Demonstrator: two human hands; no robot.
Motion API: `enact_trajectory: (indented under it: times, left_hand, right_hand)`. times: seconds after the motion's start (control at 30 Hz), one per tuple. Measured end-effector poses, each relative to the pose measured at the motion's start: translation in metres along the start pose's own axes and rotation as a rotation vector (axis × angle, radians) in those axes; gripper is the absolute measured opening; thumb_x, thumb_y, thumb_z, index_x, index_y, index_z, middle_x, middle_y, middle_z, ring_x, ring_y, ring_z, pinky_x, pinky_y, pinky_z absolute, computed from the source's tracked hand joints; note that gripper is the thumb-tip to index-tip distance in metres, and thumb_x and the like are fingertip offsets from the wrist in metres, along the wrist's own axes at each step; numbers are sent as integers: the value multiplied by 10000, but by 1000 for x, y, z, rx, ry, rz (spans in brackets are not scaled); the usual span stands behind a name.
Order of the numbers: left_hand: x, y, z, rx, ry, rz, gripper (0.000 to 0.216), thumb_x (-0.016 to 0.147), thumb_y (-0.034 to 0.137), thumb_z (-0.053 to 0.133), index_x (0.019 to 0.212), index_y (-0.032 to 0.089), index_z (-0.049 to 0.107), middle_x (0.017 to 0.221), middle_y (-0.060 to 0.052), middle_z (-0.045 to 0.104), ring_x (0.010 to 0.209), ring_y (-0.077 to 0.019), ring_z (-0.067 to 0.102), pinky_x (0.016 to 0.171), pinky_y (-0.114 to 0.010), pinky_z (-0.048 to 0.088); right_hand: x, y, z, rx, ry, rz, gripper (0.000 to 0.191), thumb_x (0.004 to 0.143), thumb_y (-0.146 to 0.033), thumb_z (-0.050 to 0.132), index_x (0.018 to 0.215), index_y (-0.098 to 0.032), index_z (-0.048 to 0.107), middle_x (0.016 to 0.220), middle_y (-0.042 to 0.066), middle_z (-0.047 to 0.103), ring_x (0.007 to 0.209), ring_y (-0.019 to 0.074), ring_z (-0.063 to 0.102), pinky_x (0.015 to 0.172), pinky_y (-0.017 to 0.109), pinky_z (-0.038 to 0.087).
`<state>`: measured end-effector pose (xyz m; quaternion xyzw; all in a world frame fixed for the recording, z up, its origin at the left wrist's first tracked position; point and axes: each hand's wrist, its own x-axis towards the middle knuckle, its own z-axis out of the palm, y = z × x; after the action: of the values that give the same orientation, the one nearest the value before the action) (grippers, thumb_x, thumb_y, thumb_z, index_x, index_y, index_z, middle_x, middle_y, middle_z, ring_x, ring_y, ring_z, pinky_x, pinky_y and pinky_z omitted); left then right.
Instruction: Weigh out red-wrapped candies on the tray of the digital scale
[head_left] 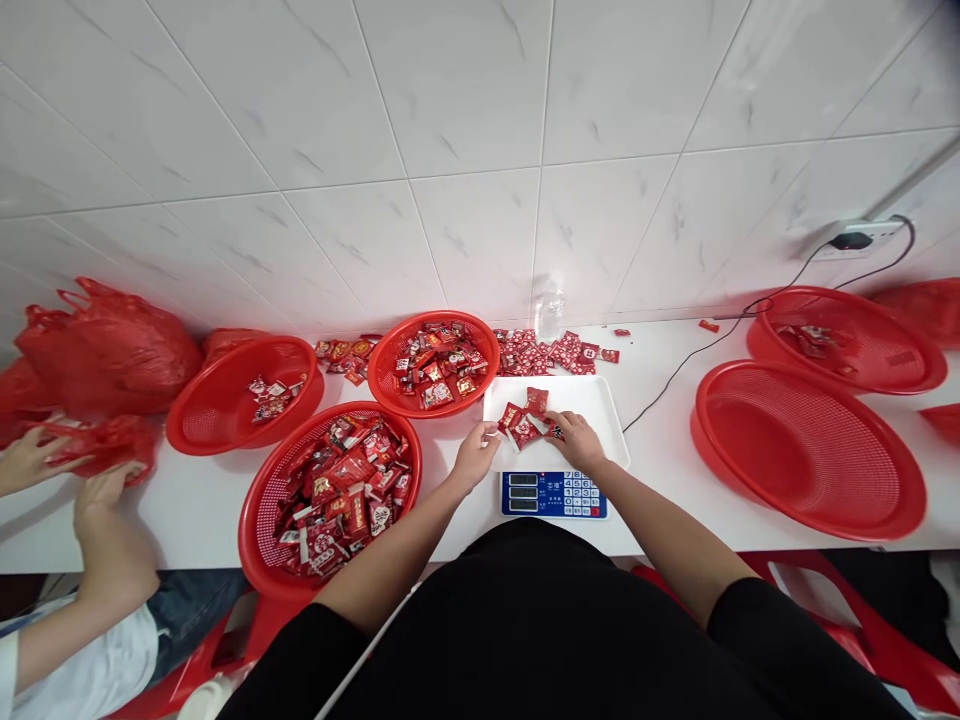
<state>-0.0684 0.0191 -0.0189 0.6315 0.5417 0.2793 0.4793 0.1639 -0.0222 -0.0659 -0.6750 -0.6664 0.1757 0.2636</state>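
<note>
My left hand [476, 456] is at the left edge of the white scale tray [581, 392], thumb and fingertips closed at the end of a small red snack packet [511, 416]. My right hand [576, 441] reaches over the tray from the right, its fingers closed on another dark red packet [554, 431], partly hidden beneath them. Between the hands lie more red packets, one towards the back [537, 401] and one towards the front [524, 433]. Below the tray is the scale's blue panel [555, 494] with displays and a keypad.
Left of me stand a large red basket [251, 520] heaped with packets and a smaller filled basket [381, 385]. Loose packets and a clear bottle [550, 315] lie behind the tray. Right, a red basket [810, 450] stands near a black cable [694, 352]. A co-worker's hands [101, 490] handle a red bag.
</note>
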Motion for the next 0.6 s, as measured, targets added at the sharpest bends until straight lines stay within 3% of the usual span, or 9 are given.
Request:
enact_trajectory:
  times: [0.1, 0.23, 0.33, 0.4, 0.53, 0.6]
  left_hand:
    - [2, 0, 4, 15, -26, 23, 261, 808, 304, 554, 1036, 183, 597, 1091, -74, 632, 962, -188, 581, 879, -346, 454]
    - [4, -5, 3, 50, -28, 32, 259, 803, 288, 558, 1039, 186, 594, 1104, -72, 626, 945, -183, 585, 873, -346, 458]
    - [6, -11, 1, 72, -16, 37, 267, 795, 279, 569, 1045, 190, 596, 1113, -75, 622, 950, -190, 584, 872, -350, 456]
    - [8, -14, 0, 76, -21, 31, 280, 783, 274, 579, 1049, 189, 596, 1132, -79, 611, 954, -195, 581, 860, -347, 460]
    - [14, -16, 4, 74, -35, 11, 352, 760, 285, 600, 1098, 192, 583, 1178, -84, 583, 951, -200, 570, 839, -343, 467]
    - [17, -15, 7, 69, -42, 13, 391, 745, 284, 615, 1125, 201, 576, 1190, -77, 574, 937, -194, 569, 846, -342, 462]
  right_hand:
    - [-3, 9, -9, 111, 103, 85, 409, 826, -374, 544, 1221, -274, 498, 1106, 79, 602, 1009, 235, 561, 868, 405, 462]
    - [-12, 33, -43, 508, 426, 353, 516, 744, -438, 630, 1198, -252, 469, 1039, 62, 632, 876, 191, 609, 809, 395, 500]
    - [-26, 72, -81, 692, 687, 553, 618, 660, -449, 699, 1189, -252, 449, 937, 25, 620, 712, 138, 587, 676, 339, 522]
    - [-40, 107, -108, 761, 819, 712, 673, 614, -446, 732, 1194, -292, 429, 983, 24, 589, 654, 119, 564, 594, 319, 516]
    - [-73, 173, -150, 813, 858, 906, 648, 735, -514, 597, 1295, -309, 344, 1218, 162, 471, 775, 205, 607, 581, 398, 507]
    - [-86, 191, -163, 678, 821, 810, 644, 788, -612, 460, 1333, -292, 331, 1247, 200, 425, 833, 257, 615, 582, 448, 511]
